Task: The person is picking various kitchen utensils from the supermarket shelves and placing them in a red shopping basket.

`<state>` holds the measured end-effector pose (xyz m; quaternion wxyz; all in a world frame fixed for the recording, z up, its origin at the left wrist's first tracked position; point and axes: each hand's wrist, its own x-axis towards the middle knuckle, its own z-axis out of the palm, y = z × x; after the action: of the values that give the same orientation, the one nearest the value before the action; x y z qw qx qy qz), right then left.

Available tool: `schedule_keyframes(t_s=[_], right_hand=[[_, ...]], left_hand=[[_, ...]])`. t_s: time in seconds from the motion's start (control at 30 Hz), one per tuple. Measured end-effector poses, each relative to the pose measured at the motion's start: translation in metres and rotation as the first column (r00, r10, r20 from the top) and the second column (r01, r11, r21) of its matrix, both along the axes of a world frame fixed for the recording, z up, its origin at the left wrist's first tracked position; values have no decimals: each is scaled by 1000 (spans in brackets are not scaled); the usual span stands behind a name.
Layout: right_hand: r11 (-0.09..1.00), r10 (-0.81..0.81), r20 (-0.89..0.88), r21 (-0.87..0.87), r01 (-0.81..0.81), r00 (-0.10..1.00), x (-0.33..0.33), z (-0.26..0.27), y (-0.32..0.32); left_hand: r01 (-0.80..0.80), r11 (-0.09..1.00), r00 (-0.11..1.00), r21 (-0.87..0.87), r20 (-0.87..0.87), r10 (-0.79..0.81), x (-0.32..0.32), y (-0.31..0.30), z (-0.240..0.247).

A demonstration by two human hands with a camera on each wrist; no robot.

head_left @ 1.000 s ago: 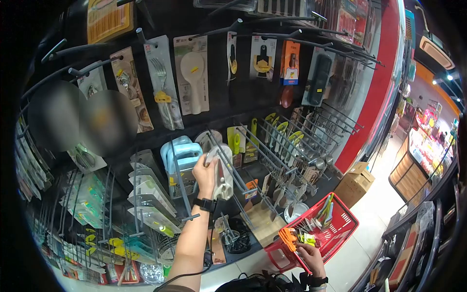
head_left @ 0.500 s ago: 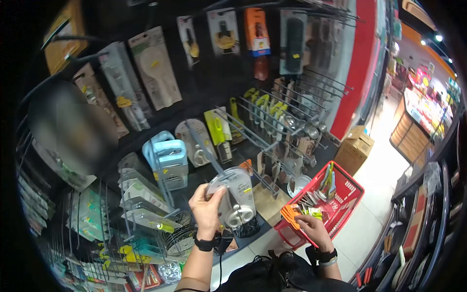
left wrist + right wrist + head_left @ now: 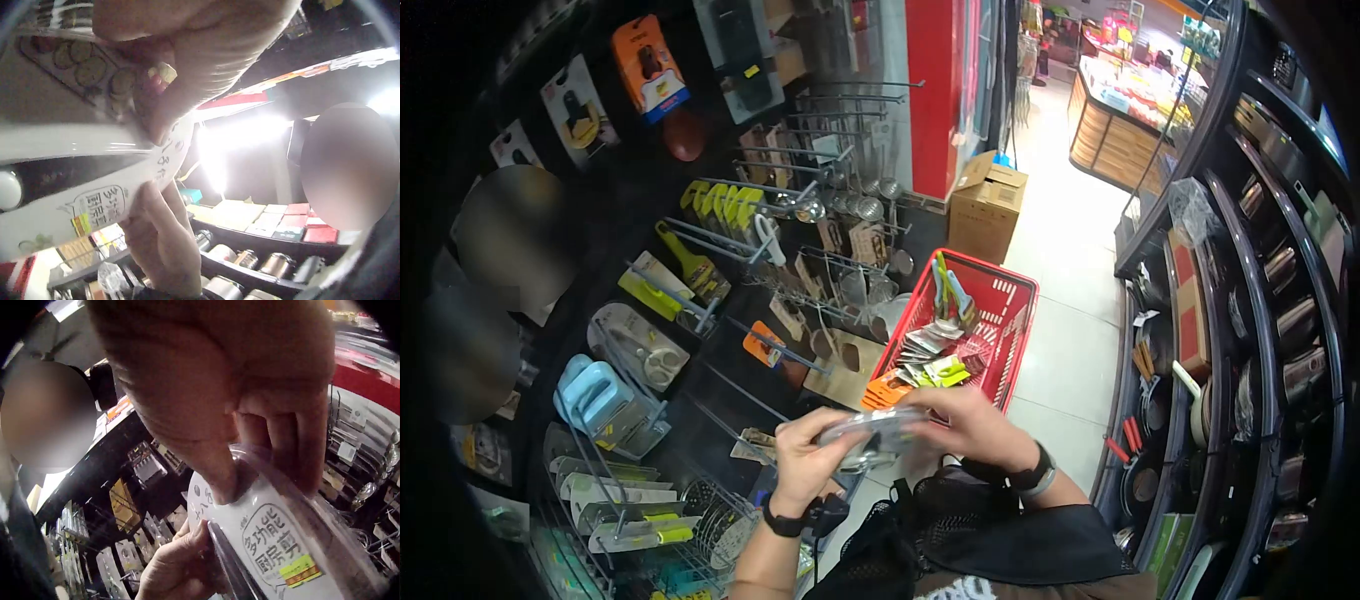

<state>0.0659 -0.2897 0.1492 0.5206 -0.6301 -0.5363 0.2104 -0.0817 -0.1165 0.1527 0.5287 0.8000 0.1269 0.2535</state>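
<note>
A clear blister pack of kitchen scissors (image 3: 878,432) with a white printed card is held in front of the body, tilted nearly edge-on in the head view. My left hand (image 3: 805,455) grips one end, thumb on its face. My right hand (image 3: 968,425) pinches the other end. In the left wrist view the card (image 3: 100,203) shows dark printing and a yellow sticker, with the right hand (image 3: 165,244) at its edge. The right wrist view has the right thumb pressed on the pack's face (image 3: 269,540), and the left hand (image 3: 175,565) beyond it.
A red shopping basket (image 3: 1027,290) stands just ahead, with orange packs (image 3: 887,388), green packs (image 3: 940,372) and utensils inside. Hooks with hanging kitchen tools line the left, including blue-handled graters (image 3: 590,390). A cardboard box (image 3: 985,215) sits beyond; pan shelves run along the right.
The left hand has brought the scissors pack away from the rack hooks towards the body. My right hand has left the basket and taken hold of the pack. The head view has turned right.
</note>
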Motion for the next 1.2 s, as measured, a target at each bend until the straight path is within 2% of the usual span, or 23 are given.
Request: schedule_keyframes(t_s=[0.03,0.07,0.13,0.2,0.27,0.3,0.33,0.4,0.47,0.53,0.57,0.63,0.67,0.73,0.8,0.87,0.93,1.0,1.07,1.13,1.2], right_hand=[[994,-111,78,27,109,991,6,-2,-5],[990,-140,48,18,139,989,14,4,-12],[981,-189,194,-11,195,963,35,6,-24],[973,-208,185,-63,223,960,56,9,-33],[968,-242,300,13,250,923,82,-7,-37],[961,-257,351,-3,275,900,93,-10,-38],[954,-268,402,-16,300,876,105,-15,-39],[905,-388,394,-7,425,833,134,-35,-40],[825,-505,403,-34,564,763,170,-63,-42],[726,-622,378,-52,686,686,200,-91,-43],[735,-612,376,-54,676,695,214,-108,-41],[567,-763,350,-43,823,544,240,-142,-36],[579,-755,347,-46,814,556,250,-158,-33],[430,-831,378,-29,902,408,265,-185,-26],[432,-841,341,-46,901,420,276,-203,-21],[286,-900,300,-140,948,316,284,-221,-17],[232,-935,237,-159,960,265,297,-247,-17],[179,-957,194,-181,967,214,305,-272,-20],[116,-965,204,-220,968,162,307,-291,-19],[127,-972,172,-192,973,161,309,-316,-21],[76,-980,163,-201,977,110,308,-337,-23]], left_hand=[[10,999,1000,31,2,-10,12,-4,-3],[19,998,1000,60,4,-20,24,-8,-6],[95,991,995,92,29,-98,50,-16,-6],[178,979,982,95,44,-183,79,-21,-12],[196,962,979,191,21,-204,105,-27,-14],[201,926,975,320,26,-220,114,-26,-17],[197,928,976,316,28,-217,120,-27,-16],[36,846,978,532,157,-140,130,-30,-15],[61,867,978,495,145,-152,127,-26,-25],[151,890,988,431,-62,-138,115,-20,-44],[169,899,985,404,-103,-139,109,-17,-55],[158,913,980,377,-173,-98,97,-17,-62],[156,924,968,350,-239,-73,91,-17,-65],[134,931,958,340,-286,-34,81,-18,-71],[85,948,944,306,-328,21,71,-21,-78],[61,944,953,325,-301,43,64,-24,-80],[-9,975,920,223,-381,96,55,-28,-81],[-27,966,920,258,-372,125,48,-29,-83],[-121,978,869,170,-457,188,42,-34,-79],[-128,962,877,241,-425,223,34,-34,-89],[-160,953,871,259,-417,259,32,-37,-85]])
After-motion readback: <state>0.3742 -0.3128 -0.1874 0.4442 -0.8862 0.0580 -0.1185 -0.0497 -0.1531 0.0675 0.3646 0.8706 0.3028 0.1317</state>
